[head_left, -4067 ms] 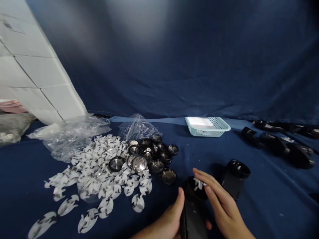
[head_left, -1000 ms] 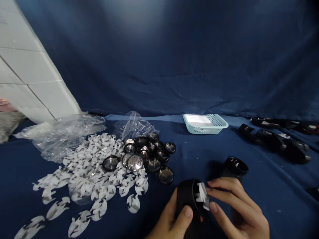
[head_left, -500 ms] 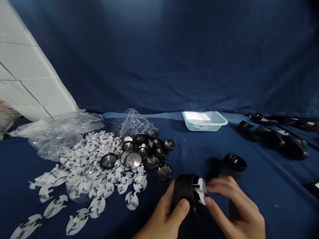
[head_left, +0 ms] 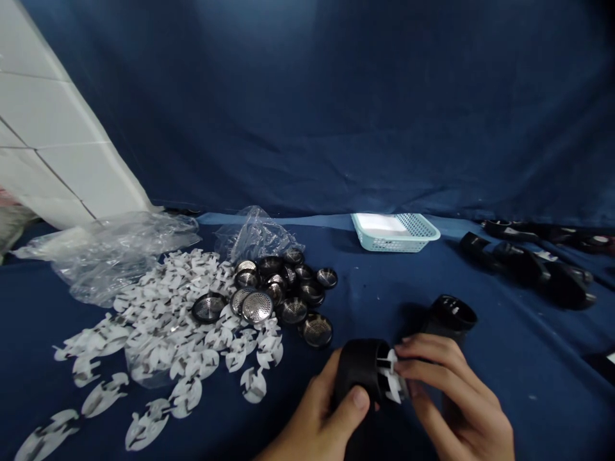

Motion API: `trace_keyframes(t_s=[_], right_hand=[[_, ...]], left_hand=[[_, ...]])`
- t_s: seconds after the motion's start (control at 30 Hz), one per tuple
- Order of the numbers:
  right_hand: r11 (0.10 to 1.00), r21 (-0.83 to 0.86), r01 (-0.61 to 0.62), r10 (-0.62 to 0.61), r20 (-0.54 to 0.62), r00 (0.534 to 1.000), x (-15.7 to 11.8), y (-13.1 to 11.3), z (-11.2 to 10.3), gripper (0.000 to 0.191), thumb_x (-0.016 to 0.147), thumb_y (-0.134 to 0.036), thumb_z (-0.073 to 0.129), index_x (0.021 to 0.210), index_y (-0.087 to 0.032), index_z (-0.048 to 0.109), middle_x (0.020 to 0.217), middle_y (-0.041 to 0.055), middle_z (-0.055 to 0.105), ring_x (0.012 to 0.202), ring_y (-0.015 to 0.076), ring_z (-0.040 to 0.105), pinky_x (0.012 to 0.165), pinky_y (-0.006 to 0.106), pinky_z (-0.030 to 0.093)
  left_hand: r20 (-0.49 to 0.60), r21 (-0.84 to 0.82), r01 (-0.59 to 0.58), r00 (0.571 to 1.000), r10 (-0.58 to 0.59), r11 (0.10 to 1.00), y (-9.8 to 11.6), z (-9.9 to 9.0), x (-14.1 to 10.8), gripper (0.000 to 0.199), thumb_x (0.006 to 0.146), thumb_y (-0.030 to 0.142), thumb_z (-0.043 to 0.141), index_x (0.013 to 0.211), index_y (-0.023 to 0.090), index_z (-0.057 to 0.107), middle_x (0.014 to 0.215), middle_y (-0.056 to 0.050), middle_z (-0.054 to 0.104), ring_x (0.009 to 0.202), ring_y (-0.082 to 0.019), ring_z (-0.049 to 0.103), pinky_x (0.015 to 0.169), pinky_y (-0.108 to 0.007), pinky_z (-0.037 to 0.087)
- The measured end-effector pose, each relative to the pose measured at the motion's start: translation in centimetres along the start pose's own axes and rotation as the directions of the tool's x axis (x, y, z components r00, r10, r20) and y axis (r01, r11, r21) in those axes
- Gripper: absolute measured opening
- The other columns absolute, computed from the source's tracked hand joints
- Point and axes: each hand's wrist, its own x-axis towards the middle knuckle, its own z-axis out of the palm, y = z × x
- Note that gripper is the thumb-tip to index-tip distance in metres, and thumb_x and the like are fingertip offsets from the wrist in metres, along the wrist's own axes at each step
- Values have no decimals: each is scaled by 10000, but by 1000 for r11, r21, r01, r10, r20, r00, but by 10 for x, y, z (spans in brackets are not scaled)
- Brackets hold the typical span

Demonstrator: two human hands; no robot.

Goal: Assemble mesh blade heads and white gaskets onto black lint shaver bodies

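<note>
My left hand (head_left: 327,416) is wrapped round a black plastic housing (head_left: 361,368) with a round open end facing right. At that opening, my right hand (head_left: 456,390) pinches a white plastic clip piece (head_left: 393,378), whose prongs reach partly into the housing. My right fingers hide part of the piece. Behind my right hand stands another black housing (head_left: 451,314), its round mouth turned up. To the left lies a heap of similar white plastic pieces (head_left: 177,307), beside a group of black-rimmed perforated metal discs (head_left: 258,308).
Clear plastic bags (head_left: 120,250) lie behind the heap. A light blue basket (head_left: 396,243) with a white sheet in it sits at the back. Several black parts (head_left: 533,266) lie at the right on the blue cloth. A white tiled wall (head_left: 62,121) rises at the left.
The white clip piece has turned a little at the housing's mouth. My right fingers have shifted their hold and now cover more of its outer face. My left hand stays nearly still.
</note>
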Motion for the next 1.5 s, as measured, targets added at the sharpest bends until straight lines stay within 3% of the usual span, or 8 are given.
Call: trace_keyframes(t_s=[0.2,0.37,0.5,0.73,0.97,1.13,1.3,1.5], right_hand=[[1000,14,-27,27,-30,999,5,-3,2,199,787,-95,586,948,-199,642,865,72,620,859,235,598,690,372,545],[997,48,-52,53,-28,998,7,-5,3,176,770,-109,624,913,-212,632,830,62,631,816,233,614,665,370,550],[998,34,-49,50,-37,998,5,-4,5,165,783,-125,631,929,-201,635,841,60,628,815,219,607,674,353,545],[987,-18,-161,160,-24,987,-7,-2,11,121,865,-226,595,969,-223,656,1027,89,610,936,236,623,756,366,555],[993,-70,-99,96,-42,994,-17,0,15,189,855,-238,574,1011,-248,682,1272,99,538,1104,294,579,858,426,540],[993,-106,-45,45,-2,999,-20,2,15,357,862,-208,550,1210,-262,611,1467,92,362,1278,332,433,1000,512,437],[979,-186,-76,86,47,995,-16,1,13,441,892,-214,513,1331,-250,527,1503,109,293,1321,373,357,1004,569,381],[979,-199,-52,46,-36,998,-19,3,13,427,891,-165,478,1294,-275,569,1405,79,435,1244,342,438,1000,534,346]], left_hand=[[-46,14,8,999,-8,1000,1,2,0,592,915,590,457,1372,213,459,1055,-99,663,980,-250,593,967,-406,427],[29,24,-49,998,48,999,1,0,2,664,884,617,487,1391,191,441,1153,-132,649,1021,-275,607,949,-386,447],[-34,-14,-44,998,44,999,1,3,1,628,893,581,508,1397,210,444,1224,-122,625,1076,-270,587,1006,-399,411],[-124,-146,61,989,-80,987,5,5,3,542,909,590,477,1308,229,540,1310,-94,582,1178,-264,535,1065,-419,365],[-120,-131,60,990,-76,990,2,3,2,528,933,548,476,1380,267,478,1325,-73,580,1148,-240,555,1062,-409,367],[-78,-129,81,993,-92,988,1,3,1,487,943,506,493,1374,281,481,1357,-55,563,1219,-235,519,1078,-390,358],[-94,-169,90,990,-107,981,1,6,0,515,932,537,491,1374,272,482,1357,-61,567,1278,-260,474,1066,-395,378],[-97,-164,74,991,-91,984,4,5,2,508,940,529,482,1375,267,479,1362,-59,557,1260,-243,486,1071,-373,368]])
